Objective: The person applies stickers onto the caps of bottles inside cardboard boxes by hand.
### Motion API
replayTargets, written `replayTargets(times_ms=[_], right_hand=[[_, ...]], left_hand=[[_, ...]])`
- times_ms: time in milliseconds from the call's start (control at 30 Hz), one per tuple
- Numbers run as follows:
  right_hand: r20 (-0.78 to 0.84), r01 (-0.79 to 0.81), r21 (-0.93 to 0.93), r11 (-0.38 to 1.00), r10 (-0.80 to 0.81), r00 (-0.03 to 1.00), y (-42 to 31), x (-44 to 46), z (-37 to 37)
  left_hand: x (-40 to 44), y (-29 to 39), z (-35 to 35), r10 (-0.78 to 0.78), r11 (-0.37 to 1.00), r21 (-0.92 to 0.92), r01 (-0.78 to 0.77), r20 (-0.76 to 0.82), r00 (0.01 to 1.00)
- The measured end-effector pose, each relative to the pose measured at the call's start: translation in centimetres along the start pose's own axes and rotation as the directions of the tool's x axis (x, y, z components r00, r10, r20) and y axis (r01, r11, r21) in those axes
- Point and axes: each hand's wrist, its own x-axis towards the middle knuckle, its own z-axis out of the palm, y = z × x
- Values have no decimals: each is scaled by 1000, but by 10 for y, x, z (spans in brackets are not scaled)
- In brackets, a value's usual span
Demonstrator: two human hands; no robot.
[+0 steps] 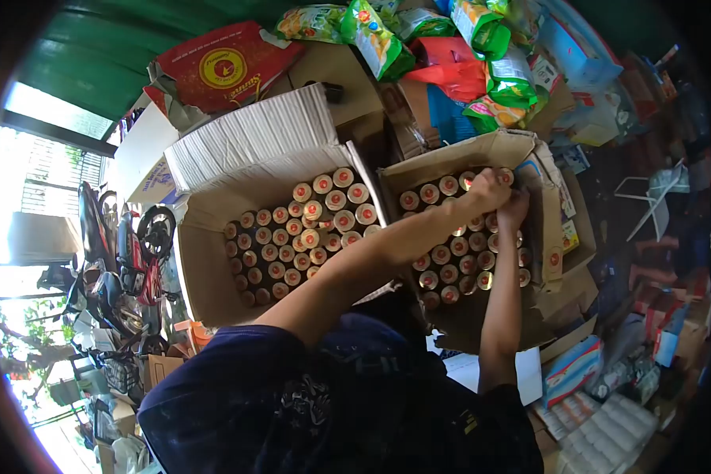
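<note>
Both hands are at the far right corner of the right cardboard box [458,158], among round-topped cans [449,273] with pale tops and red centres. My left hand [490,188] crosses over from the left, its fingers curled closed at the can tops. Just beside it, my right hand [514,208] has its fingers bent together, partly hidden behind the left. One can [505,177] stands right by the fingertips. What either hand grips cannot be made out. Beside this box, a left cardboard box [193,272] holds rows of similar cans, some standing higher than others.
Behind the boxes lie a red printed carton [221,67] and green snack packets [371,39]. A motorbike [138,261] is parked at left. At right are a folding stand [656,193] and wrapped white packs [608,434]. Raised box flaps [253,134] border the cans.
</note>
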Motion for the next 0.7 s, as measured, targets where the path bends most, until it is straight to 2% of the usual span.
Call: replayTargets(times_ms=[33, 67, 100, 167, 267, 367, 433, 533, 567, 600, 667, 700], right_hand=[[2, 5, -76, 997, -5, 1000, 6, 7, -3], [-81, 71, -268, 961, -97, 992, -38, -3, -4], [-50, 23, -213, 977, -34, 998, -56, -4, -5], [26, -90, -105, 990, 93, 995, -65, -1, -7], [40, -49, -211, 976, 59, 997, -60, 7, -4], [-4, -79, -192, 978, 80, 997, -58, 11, -3], [-29, -55, -106, 993, 53, 998, -70, 5, -6], [-89, -38, 66, 997, 44, 995, -84, -5, -4], [-115, -29, 130, 991, 44, 992, -95, -7, -2], [-187, 39, 32, 999, -32, 982, -106, -11, -1], [-196, 164, 144, 976, -134, 971, -102, -3, -3], [-174, 150, 164, 975, -121, 977, -103, -6, -7]], left_hand=[[12, 1, 3, -151, 986, -60, 154, 51, 987], [21, 9, -4, -327, 930, -132, 344, 134, 936], [25, 17, -12, -481, 833, -184, 522, 226, 847], [26, 18, -14, -385, 881, -209, 425, 205, 900], [37, -1, -4, -307, 918, -215, 333, 147, 940], [48, -12, 9, -220, 952, -194, 239, 116, 969], [45, -12, 7, -145, 969, -189, 161, 94, 985], [34, 13, -9, -398, 771, -429, 470, 251, 882], [27, 25, -13, -381, 766, -486, 420, 182, 906], [14, 37, -15, -365, 759, -540, 364, 110, 924], [4, 45, -17, -327, 761, -602, 239, -38, 944], [0, 43, -20, -307, 732, -639, 238, 3, 952]])
